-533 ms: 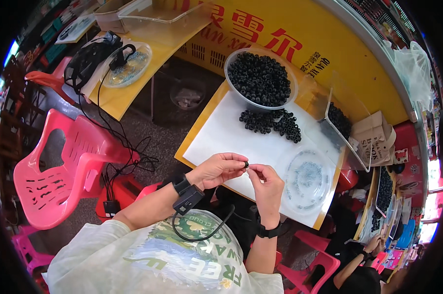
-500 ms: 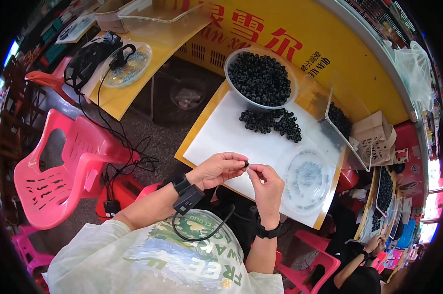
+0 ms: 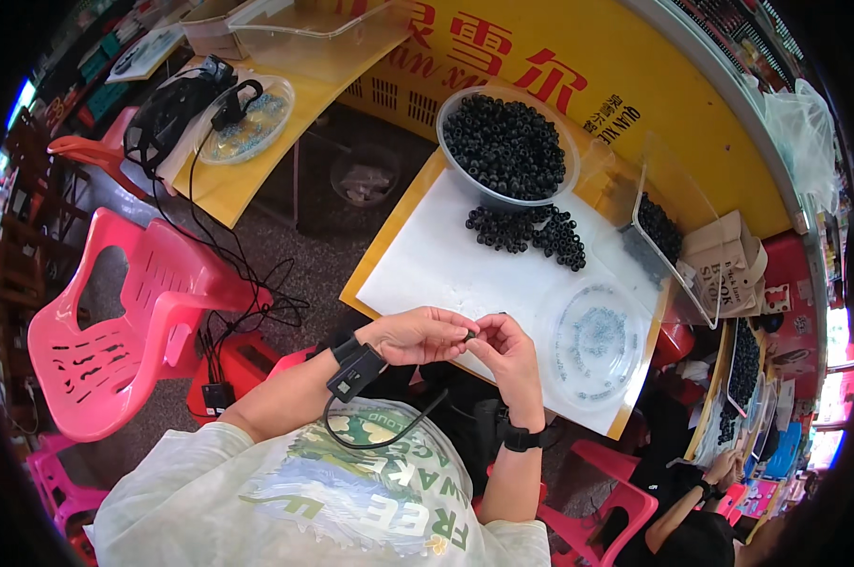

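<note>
My left hand (image 3: 418, 335) pinches a small black ring-shaped piece (image 3: 470, 335) between thumb and fingertips, above the near edge of the white table top. Against that piece, my right hand (image 3: 508, 352) has its thumb and index finger pressed together; whatever they grip is too small to make out. A loose pile of similar black ring pieces (image 3: 564, 242) lies farther back on the table, below a big round bowl (image 3: 443, 142) heaped with more of them. To the right of my right hand sits a shallow transparent round dish (image 3: 588, 401) with tiny bluish transparent bits (image 3: 595, 333).
A transparent bin (image 3: 696, 295) with black pieces stands at the table's right, beside a beige bag (image 3: 725, 260). Pink chairs (image 3: 92, 350) and black cables (image 3: 247, 269) are at left. A co-worker's hands (image 3: 722, 467) show at lower right, over another table.
My right hand has shifted slightly left and up, bringing its fingertips onto the black ring piece. My left hand has dropped a little and tilted. The view has shifted slightly.
</note>
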`<state>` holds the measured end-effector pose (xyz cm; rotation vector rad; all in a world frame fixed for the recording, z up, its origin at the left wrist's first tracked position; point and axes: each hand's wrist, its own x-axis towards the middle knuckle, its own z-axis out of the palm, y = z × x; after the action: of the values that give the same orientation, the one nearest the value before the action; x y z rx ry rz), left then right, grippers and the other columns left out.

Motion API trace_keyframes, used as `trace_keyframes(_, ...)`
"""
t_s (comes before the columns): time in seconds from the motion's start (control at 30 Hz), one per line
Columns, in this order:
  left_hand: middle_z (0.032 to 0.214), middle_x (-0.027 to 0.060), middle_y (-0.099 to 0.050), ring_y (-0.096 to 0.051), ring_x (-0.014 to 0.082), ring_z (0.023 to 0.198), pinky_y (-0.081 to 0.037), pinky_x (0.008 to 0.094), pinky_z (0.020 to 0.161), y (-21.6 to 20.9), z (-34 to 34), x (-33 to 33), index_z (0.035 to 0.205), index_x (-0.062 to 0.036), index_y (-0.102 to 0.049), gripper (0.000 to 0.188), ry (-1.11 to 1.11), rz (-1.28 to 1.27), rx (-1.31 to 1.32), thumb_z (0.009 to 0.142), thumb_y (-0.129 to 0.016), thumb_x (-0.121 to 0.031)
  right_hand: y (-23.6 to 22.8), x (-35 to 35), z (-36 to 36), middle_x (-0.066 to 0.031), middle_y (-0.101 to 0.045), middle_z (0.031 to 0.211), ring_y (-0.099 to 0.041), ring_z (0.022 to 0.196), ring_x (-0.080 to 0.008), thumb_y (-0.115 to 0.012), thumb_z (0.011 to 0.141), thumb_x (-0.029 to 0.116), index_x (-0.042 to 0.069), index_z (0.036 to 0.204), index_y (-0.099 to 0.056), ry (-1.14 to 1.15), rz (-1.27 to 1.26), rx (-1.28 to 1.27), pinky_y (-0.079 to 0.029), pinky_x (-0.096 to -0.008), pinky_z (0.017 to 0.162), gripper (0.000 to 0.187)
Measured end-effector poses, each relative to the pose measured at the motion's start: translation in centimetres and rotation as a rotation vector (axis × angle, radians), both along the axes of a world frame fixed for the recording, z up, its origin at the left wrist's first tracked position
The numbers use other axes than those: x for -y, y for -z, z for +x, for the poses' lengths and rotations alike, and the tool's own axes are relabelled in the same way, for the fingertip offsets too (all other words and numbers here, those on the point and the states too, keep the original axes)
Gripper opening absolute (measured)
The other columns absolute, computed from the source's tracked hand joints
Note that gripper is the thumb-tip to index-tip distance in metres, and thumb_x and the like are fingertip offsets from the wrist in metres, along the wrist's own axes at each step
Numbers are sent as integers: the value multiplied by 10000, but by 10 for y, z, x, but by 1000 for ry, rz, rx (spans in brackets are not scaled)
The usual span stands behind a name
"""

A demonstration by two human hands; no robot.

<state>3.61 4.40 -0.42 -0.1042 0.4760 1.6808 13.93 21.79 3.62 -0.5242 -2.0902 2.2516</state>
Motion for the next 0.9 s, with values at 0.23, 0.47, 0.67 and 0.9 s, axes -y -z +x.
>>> trace_keyframes(0.23, 1055, 150, -632, -659, 196, 927, -601, 246, 844, 7, 3, -2, 1147, 62, -582, 203, -222, 25, 370, 959, -573, -17, 3, -27, -7, -131, -617, 953, -632, 773, -290, -671, 814, -5, 25, 1011, -662, 17, 987, -95, -511, -361, 684, 200)
trace_keyframes(0.47, 1069, 170, -631, -666, 218, 977, -603, 243, 852, 1, 0, -2, 1157, 72, -565, 214, -273, -14, 299, 962, -564, -14, 25, -29, -9, -141, -617, 943, -643, 777, -311, -663, 815, -8, 14, 976, -651, -14, 1036, -85, -515, -383, 682, 163)
trace_keyframes(0.67, 1058, 164, -631, -671, 213, 971, -601, 243, 857, 2, 1, -2, 1185, 61, -549, 233, -262, -40, 260, 964, -559, -12, 10, -24, -10, -118, -681, 875, -646, 708, -183, -661, 860, 17, -12, 1011, -675, 192, 685, -7, -508, -299, 655, 154)
trace_keyframes(0.9, 1033, 133, -639, -681, 183, 958, -599, 226, 848, -5, 4, -7, 1172, 45, -549, 226, -227, -38, 171, 957, -578, -18, -6, -1, 5, -115, -701, 962, -666, 781, -152, -639, 914, 23, -61, 1063, -673, 264, -183, -47, -543, -268, 727, 174)
